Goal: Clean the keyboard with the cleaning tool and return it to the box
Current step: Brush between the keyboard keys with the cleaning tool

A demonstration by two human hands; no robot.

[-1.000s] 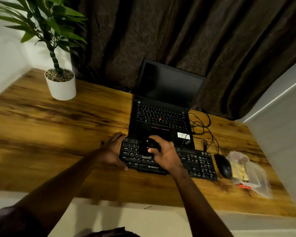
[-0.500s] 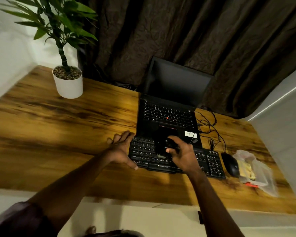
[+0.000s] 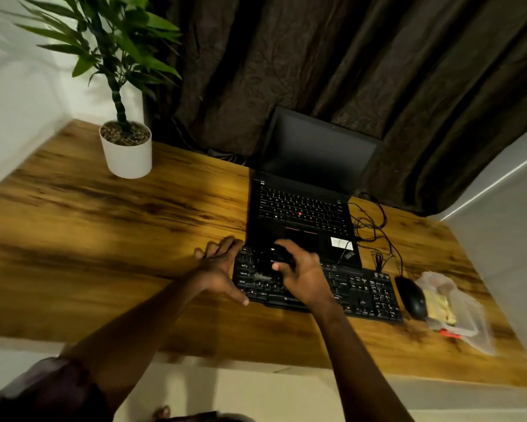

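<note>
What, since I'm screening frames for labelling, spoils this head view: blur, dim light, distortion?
Head view: dim warm light; the dark cleaning tool in the right hand merges with the black keyboard; the box and the desk ends look smeared; wide-angle lens bows it.

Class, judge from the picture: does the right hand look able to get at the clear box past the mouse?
Probably yes: the right hand, gripping the cleaning tool, is over the keyboard; only the low mouse lies before the box.
</note>
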